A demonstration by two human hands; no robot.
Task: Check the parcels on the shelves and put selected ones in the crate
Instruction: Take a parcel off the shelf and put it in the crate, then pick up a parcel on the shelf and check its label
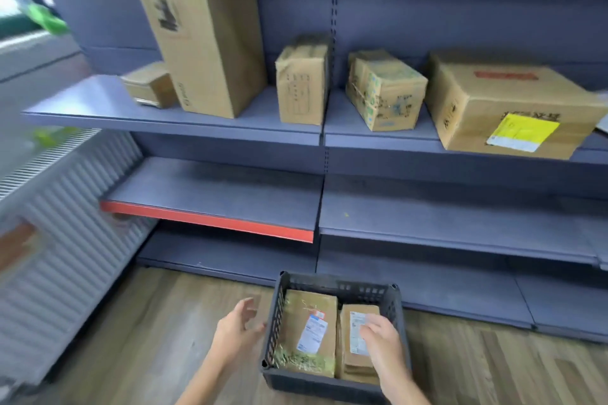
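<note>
Two parcels in the crate [335, 386], five boxes on the top shelf [82, 108].
Left hand [235, 334] hovers open, fingers spread, just left of the crate — holding nothing; right hand [383, 347] rests relaxed fingers on the right parcel [357, 362], beside the larger left parcel [309, 325].

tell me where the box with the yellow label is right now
In the head view the box with the yellow label sits at the right end of the top shelf, just right of a small printed box.
</note>
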